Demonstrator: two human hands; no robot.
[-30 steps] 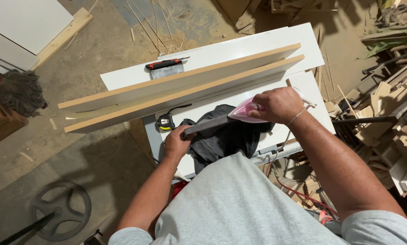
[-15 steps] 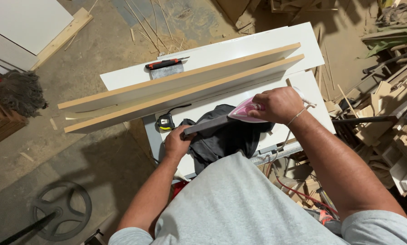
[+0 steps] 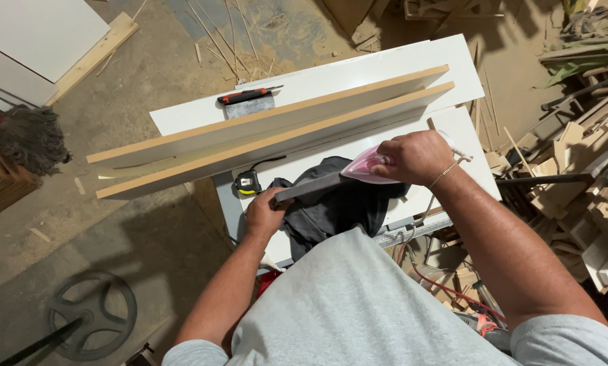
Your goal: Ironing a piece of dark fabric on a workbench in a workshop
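Gripped around the handle of a small pink-and-white clothes iron at the near middle of the white worktable: right hand, fingers curled shut over the top, thin bracelet at the wrist. Pressed nose-down onto the right end of a narrow grey strip, itself lying across a crumpled dark grey cloth on the worktable's near edge. Pinned at the strip's left end by the left hand, fingers bent and pressed together on top, thumb hidden, so cannot tell how far it wraps under. Compared with a second ago, almost nothing moved: same spot on the strip, same grip on both ends, only the slightest settling of the wrist. Heat held in one place rather than slid along, then. Just left of the cloth on the worktable, a yellow-and-black tape measure. Across the worktable's middle, two long white panels with tan raw edges, overhanging its left side. At its far left edge, a red-and-black-handled tool with a grey pad.
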